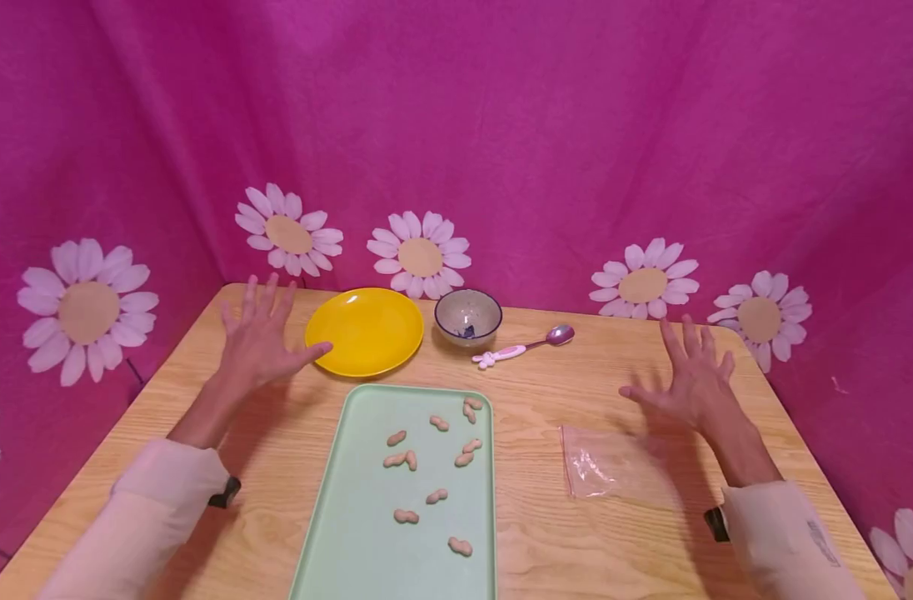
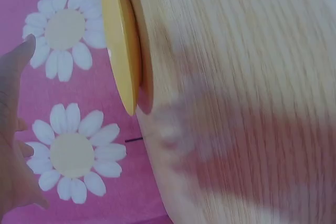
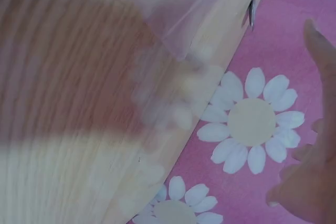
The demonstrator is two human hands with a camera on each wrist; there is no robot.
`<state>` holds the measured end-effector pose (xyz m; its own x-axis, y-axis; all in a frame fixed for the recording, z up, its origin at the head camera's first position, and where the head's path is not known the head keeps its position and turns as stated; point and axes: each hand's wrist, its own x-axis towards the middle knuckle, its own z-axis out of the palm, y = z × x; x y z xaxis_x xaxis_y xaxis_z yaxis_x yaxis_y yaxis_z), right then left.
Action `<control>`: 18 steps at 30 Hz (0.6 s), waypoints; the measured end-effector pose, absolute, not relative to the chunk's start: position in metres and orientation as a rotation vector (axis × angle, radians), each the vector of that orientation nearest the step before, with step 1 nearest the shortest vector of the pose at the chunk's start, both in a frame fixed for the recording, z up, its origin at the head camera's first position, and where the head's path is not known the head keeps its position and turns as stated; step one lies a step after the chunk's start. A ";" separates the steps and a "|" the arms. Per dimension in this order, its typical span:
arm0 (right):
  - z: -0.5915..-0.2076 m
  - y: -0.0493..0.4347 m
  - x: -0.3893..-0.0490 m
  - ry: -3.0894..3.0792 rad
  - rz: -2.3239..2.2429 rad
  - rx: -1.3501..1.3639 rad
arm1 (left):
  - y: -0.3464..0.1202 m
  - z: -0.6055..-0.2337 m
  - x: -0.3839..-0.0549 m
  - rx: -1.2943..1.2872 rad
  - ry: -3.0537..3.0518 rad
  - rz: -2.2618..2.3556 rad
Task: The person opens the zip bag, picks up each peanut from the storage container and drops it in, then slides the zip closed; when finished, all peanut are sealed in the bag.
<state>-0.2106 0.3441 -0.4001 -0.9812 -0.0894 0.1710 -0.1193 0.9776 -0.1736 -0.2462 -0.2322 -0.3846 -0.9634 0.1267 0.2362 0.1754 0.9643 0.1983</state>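
Observation:
My left hand is raised over the table's left side with its fingers spread, and holds nothing. Its thumb overlaps the rim of a yellow plate in the head view. On the right, my right hand is likewise spread and bare, above and behind a clear zip bag lying flat. Between the arms lies a light green tray with several peanuts in their shells scattered on it. Each wrist view catches part of its hand at the frame's edge, the left and the right.
Behind the tray stands a bowl with a dark blue rim. A spoon with a pink and white bunny handle lies to its right. A magenta curtain with white daisies hangs close along the back and sides of the wooden table.

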 end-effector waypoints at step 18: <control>-0.410 0.322 -0.167 -3.113 0.626 0.389 | -0.191 -0.393 -0.228 -0.435 -2.933 -0.547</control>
<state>-0.1672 0.3217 -0.4103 -0.9688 -0.2477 -0.0084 -0.2252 0.8939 -0.3875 -0.2283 -0.1906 -0.3931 -0.9506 0.2567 0.1746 0.3023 0.8930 0.3333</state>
